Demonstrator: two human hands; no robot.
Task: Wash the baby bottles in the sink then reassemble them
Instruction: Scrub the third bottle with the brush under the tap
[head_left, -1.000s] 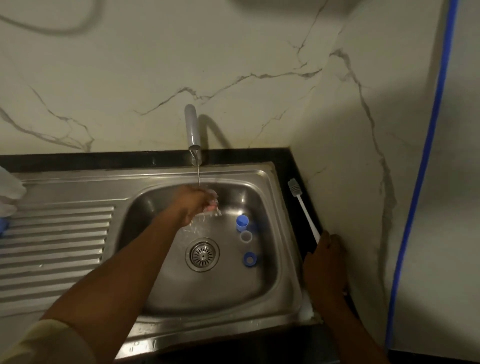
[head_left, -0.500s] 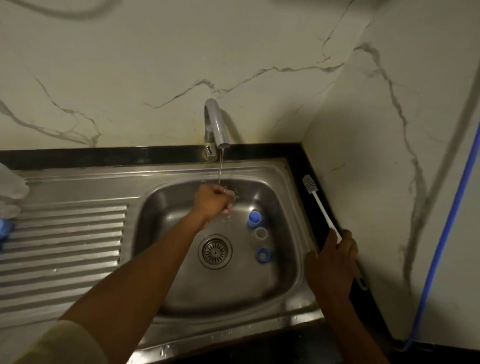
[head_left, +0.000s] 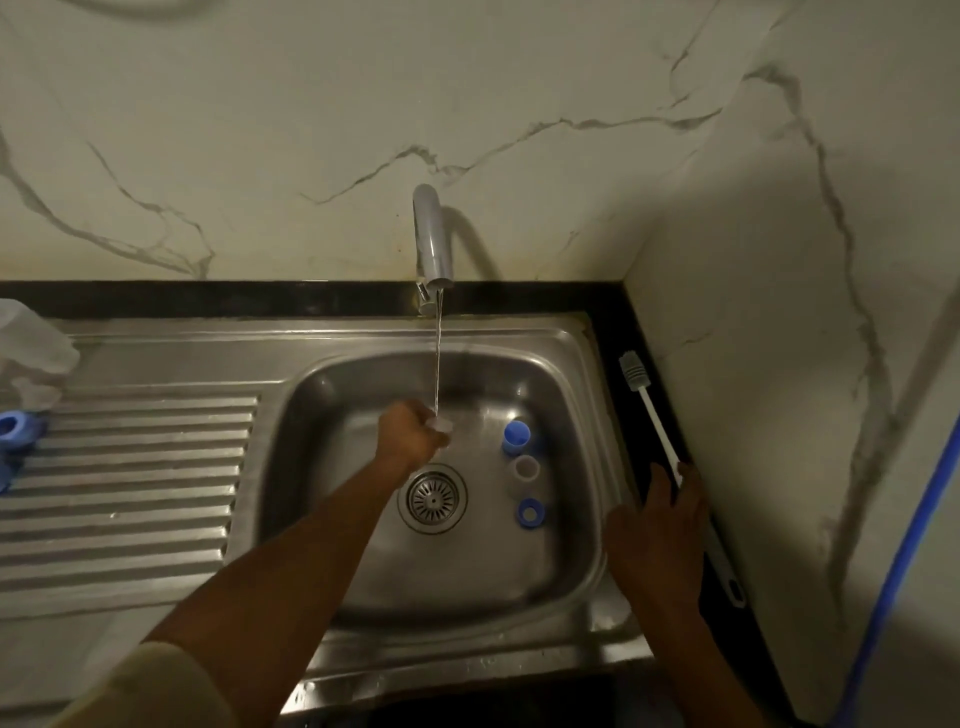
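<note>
Shifted slightly nearer, the left hand curls its fingers round a clear bottle part under the tap stream. Fingers of the right hand rest loosely spread on the bottle brush.

Veined marble walls (dim light), black countertop edge.

No text, label, brand, number or sign can be read on anything here
</note>
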